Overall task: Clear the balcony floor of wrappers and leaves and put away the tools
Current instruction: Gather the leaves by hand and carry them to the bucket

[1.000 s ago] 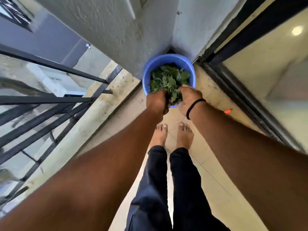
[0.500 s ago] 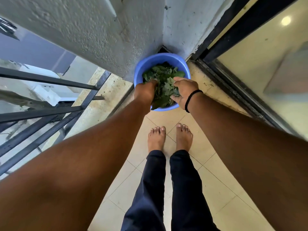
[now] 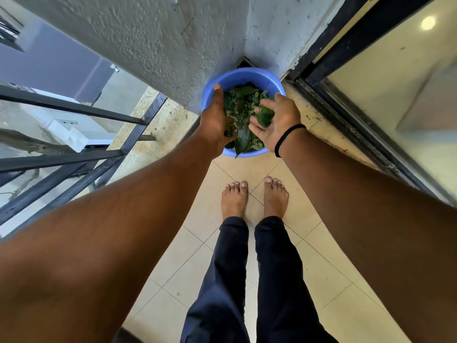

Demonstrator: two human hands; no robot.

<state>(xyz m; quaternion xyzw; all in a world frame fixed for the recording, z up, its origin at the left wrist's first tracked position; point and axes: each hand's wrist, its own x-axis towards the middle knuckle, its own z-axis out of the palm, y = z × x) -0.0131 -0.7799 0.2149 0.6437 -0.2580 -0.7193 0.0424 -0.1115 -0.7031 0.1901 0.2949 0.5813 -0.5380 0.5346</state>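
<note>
Leaf-dumping step: both hands over blue bucket [image 3: 243, 75] in the wall corner, leaves [image 3: 243, 102] piled inside. Left hand [image 3: 215, 120] fingers straight, right hand [image 3: 277, 120] palm open, a few leaves touching it. Next, probably: shake off, pull hands clear.

You are standing on a narrow balcony of a home. Cream floor tiles [image 3: 319, 276] run underfoot to a corner of rough grey plastered wall [image 3: 138, 35]. On your left, a dark metal railing [image 3: 74, 157] looks out over neighbouring buildings below. On your right, a black-framed sliding glass door [image 3: 400, 95] shows an indoor room. Your bare feet [image 3: 235, 201] stand on the tiles.
</note>
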